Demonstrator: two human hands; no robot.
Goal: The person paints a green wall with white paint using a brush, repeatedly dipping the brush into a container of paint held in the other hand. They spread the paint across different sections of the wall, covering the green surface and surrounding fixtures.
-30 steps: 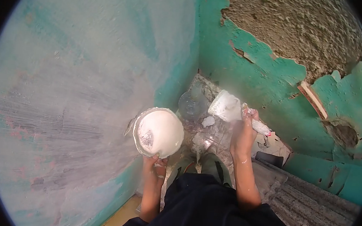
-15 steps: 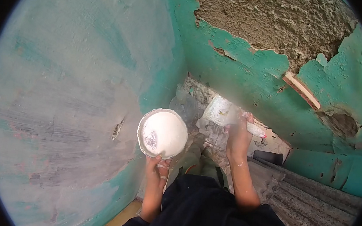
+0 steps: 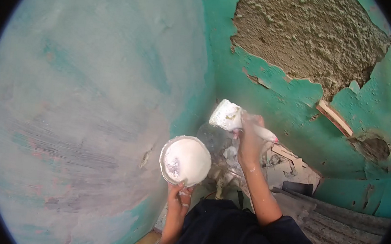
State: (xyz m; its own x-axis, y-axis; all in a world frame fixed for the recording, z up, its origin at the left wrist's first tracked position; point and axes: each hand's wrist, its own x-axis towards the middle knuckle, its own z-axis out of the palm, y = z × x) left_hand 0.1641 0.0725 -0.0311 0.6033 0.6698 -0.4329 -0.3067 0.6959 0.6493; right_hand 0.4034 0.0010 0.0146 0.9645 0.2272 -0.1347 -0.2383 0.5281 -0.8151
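In my left hand (image 3: 180, 195) is a round bowl (image 3: 186, 160) of white, paint-like liquid, gripped at its near rim. A dark patch shows through the liquid at the lower left. My right hand (image 3: 251, 131) is closed around the handle of a wide paintbrush (image 3: 226, 115) coated in white. The brush head points left, above and to the right of the bowl and apart from it. White splashes mark my right forearm. Motion blurs the right fingers slightly.
A grey-washed wall (image 3: 81, 113) rises at left, close to the bowl. Ahead, a green wall (image 3: 292, 116) has a large bare plaster patch (image 3: 312, 35) and a jutting strip (image 3: 335, 118). Rubble (image 3: 288, 168) and corrugated sheets (image 3: 334, 224) lie low at right.
My right hand has lifted the brush up and slightly left, toward the corner. The view has shifted, so the walls and bowl appear lower and further right.
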